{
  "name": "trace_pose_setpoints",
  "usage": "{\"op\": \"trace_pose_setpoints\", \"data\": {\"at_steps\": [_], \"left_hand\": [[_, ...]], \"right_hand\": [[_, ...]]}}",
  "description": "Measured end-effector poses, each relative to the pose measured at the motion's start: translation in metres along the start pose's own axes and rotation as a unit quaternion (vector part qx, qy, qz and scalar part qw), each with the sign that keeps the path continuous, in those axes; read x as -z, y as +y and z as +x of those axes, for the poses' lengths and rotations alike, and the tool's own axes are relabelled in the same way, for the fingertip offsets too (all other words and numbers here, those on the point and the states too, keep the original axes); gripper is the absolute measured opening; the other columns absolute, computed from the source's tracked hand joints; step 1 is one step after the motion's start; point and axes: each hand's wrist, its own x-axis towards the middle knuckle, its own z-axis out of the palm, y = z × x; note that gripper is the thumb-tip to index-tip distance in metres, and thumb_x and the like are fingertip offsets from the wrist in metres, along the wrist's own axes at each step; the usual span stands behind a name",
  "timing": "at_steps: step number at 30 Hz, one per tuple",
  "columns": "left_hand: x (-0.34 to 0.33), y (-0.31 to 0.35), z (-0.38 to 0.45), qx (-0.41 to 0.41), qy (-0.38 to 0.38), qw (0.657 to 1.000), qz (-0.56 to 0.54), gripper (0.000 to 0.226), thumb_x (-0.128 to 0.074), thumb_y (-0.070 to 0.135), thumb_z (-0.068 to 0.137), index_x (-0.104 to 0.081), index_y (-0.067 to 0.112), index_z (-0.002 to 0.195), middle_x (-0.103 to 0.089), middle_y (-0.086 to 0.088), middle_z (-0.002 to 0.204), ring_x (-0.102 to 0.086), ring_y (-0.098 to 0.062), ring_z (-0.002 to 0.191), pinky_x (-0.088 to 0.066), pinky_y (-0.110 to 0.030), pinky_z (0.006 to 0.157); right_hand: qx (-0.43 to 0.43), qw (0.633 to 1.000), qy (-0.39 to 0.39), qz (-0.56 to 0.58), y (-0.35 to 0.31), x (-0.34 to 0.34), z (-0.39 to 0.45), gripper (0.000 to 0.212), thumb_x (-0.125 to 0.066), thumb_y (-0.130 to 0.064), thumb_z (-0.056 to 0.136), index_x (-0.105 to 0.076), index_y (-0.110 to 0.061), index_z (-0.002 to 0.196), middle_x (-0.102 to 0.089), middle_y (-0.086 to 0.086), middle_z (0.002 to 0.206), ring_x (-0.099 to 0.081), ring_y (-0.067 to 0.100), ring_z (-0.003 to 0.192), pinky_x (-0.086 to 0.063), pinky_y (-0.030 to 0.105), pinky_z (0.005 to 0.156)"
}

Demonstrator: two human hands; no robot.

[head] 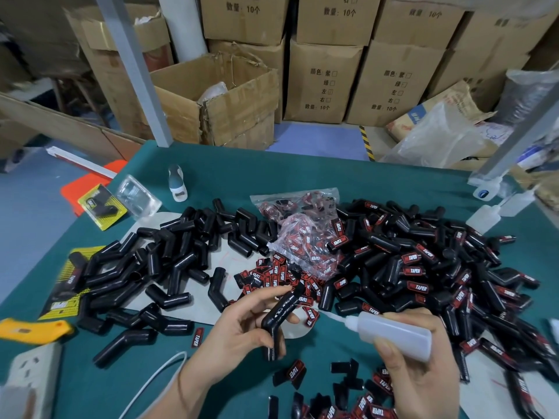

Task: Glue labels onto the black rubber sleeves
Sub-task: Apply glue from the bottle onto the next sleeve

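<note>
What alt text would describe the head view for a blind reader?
The left hand holds a bent black rubber sleeve while the right hand grips a glue bottle. Piles of sleeves and red TAPER labels cover the green table.

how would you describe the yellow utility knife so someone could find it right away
Start at the green table and go to its near left edge, beside the white power strip. The yellow utility knife lies flat there, left of the unlabelled black rubber sleeves. It is the only solid yellow tool.

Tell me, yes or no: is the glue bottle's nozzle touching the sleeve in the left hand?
No. The glue bottle in the right hand points its nozzle toward the sleeve held by the left hand, with a clear gap between.
</note>
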Motion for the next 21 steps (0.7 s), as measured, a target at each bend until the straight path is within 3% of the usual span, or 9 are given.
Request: {"op": "trace_pose_setpoints", "data": {"at_steps": [11, 16, 21], "left_hand": [[-0.0009, -0.0009, 0.0, 0.003, -0.001, 1.0, 0.017, 0.075, -0.067, 0.0, 0.071, -0.062, 0.029, 0.14, -0.072, -0.019, 0.119, -0.073, -0.026, 0.071, -0.058, -0.031, 0.068], [-0.0029, 0.0022, -0.0015, 0.022, 0.022, 0.999, 0.036, 0.078, -0.074, -0.003, 0.068, -0.056, 0.011, 0.142, -0.074, -0.016, 0.116, -0.072, -0.026, 0.071, -0.06, -0.035, 0.07], [-0.0057, 0.0053, -0.0035, 0.032, 0.031, 0.998, 0.035, 0.082, -0.074, 0.002, 0.064, -0.052, 0.006, 0.143, -0.074, -0.015, 0.114, -0.072, -0.026, 0.071, -0.06, -0.034, 0.07]], "right_hand": [[-0.004, 1.0, 0.004, 0.004, 0.0023, -0.0019, -0.0003, 0.041, -0.071, -0.008, 0.074, -0.07, -0.039, 0.102, -0.065, -0.007, 0.096, -0.067, 0.014, 0.087, -0.055, 0.018, 0.07], [-0.01, 1.0, -0.004, 0.003, 0.0019, -0.002, -0.0017, 0.037, -0.072, -0.011, 0.075, -0.07, -0.037, 0.102, -0.065, -0.006, 0.097, -0.067, 0.014, 0.086, -0.054, 0.018, 0.07], [-0.006, 1.0, -0.013, 0.014, 0.0005, -0.0018, -0.0017, 0.038, -0.071, -0.008, 0.075, -0.07, -0.035, 0.101, -0.065, -0.007, 0.094, -0.065, 0.014, 0.085, -0.053, 0.018, 0.07]]}}
